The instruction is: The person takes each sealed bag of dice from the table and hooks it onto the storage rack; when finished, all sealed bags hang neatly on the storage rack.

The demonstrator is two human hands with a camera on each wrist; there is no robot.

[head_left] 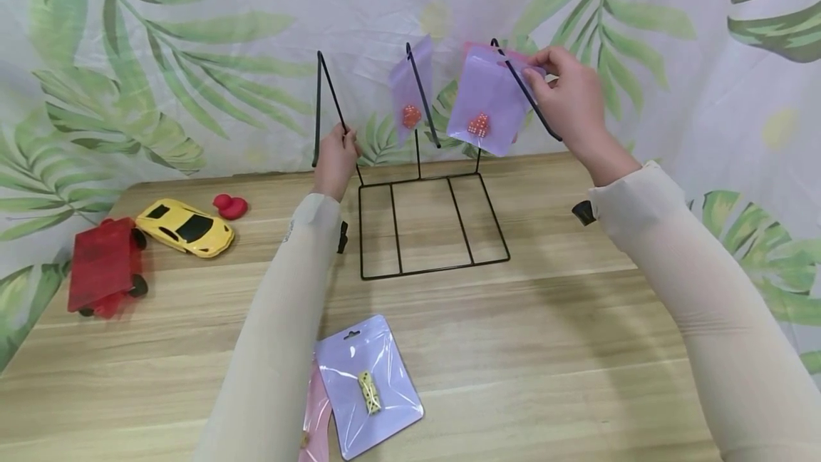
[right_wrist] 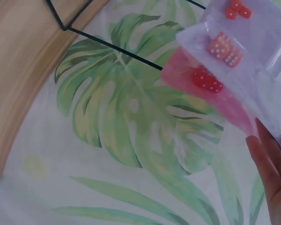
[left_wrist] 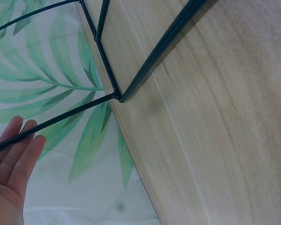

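Note:
A black wire rack (head_left: 471, 264) stands on the table with three prongs. My left hand (head_left: 336, 159) grips its left upright; in the left wrist view the rod crosses the fingers (left_wrist: 25, 154). At the right prong, my right hand (head_left: 571, 95) pinches the upper edge of a purple bag (head_left: 507, 91) with orange-red dice inside. Behind that bag is a pink bag (right_wrist: 178, 70) holding red dice. Another purple bag (head_left: 404, 84) with orange dice hangs on the middle prong. The left prong (head_left: 317, 105) carries no bag.
Near the front lies a purple bag (head_left: 391, 355) with yellow dice, overlapping a pink bag (head_left: 316, 405) partly hidden by my left sleeve. On the left are a yellow toy car (head_left: 186, 227), a red toy vehicle (head_left: 102, 262) and a small red duck-shaped toy (head_left: 231, 207). A leaf-print cloth hangs behind.

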